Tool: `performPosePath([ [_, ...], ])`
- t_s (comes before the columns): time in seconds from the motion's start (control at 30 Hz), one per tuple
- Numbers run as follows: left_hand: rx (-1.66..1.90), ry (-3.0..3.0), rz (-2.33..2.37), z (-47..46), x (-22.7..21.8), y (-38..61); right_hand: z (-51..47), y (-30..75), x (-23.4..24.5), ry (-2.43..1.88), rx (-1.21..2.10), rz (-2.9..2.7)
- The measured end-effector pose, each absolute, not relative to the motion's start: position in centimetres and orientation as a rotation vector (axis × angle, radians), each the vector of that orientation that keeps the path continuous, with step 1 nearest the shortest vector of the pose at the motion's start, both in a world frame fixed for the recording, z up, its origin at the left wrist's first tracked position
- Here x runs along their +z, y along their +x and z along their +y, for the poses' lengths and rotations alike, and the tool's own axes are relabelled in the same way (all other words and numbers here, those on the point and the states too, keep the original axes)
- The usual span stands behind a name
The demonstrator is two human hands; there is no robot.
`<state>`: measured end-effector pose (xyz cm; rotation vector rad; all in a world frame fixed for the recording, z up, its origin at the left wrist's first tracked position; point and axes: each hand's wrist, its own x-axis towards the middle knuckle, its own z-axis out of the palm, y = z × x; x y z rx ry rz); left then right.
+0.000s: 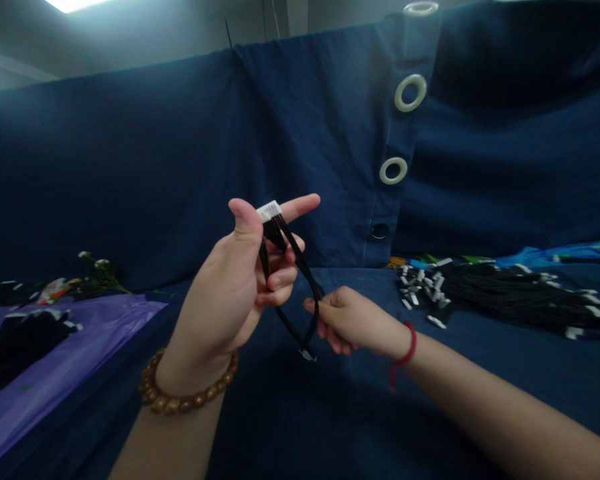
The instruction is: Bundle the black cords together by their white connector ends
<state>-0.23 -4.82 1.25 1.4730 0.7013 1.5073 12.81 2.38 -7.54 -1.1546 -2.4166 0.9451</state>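
My left hand (pixel 240 287) is raised in front of me and pinches the white connector (pixel 269 211) of a black cable (pixel 305 280) between thumb and outstretched forefinger. The cable runs down in a loop to my right hand (pixel 347 320), whose fingers are closed round its lower part. A small connector (pixel 307 355) at the cable's other end hangs just below that hand. A brown bead bracelet sits on my left wrist and a red string on my right wrist.
A heap of black cables with white connectors (pixel 480 290) lies at the right on the blue cloth (pixel 300 413). A purple sheet (pixel 65 347) with more cables lies at the left. A blue curtain with ring eyelets (pixel 410 92) hangs behind.
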Motion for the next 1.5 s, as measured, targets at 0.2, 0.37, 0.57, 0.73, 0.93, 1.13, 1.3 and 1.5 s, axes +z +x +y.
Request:
performPosePath([
  [0.2,1.677,1.425,0.679,-4.7,1.8,-0.9,3.2,12.5,-8.8,-0.828,1.046,-2.493],
  [0.37,1.768,1.392,0.714,-4.5,2.5,-1.9,2.9,12.4,-9.1,-0.622,1.062,-2.649],
  [0.57,2.080,1.418,0.784,-3.6,2.8,-3.7,2.1,13.6,-7.3,-0.632,1.046,-2.727],
  [0.73,2.205,1.553,1.047,-3.4,2.8,-5.4,1.4,17.2,-3.8,-0.864,0.641,-2.532],
  [0.93,1.840,1.716,1.151,-3.3,2.2,-5.2,0.3,21.4,-0.6,-0.774,-0.127,-2.170],
  [1.13,1.336,1.680,0.887,-2.7,0.4,-1.4,-1.2,21.2,-0.3,-0.448,-0.332,-2.298],
  [1.3,1.133,1.627,0.783,-2.7,-1.3,1.8,-1.6,19.4,-0.9,-0.538,-0.213,-2.196],
  [1.5,1.058,1.739,0.846,-2.5,-2.1,2.2,-1.6,19.4,-0.7,-0.572,-0.179,-2.166],
])
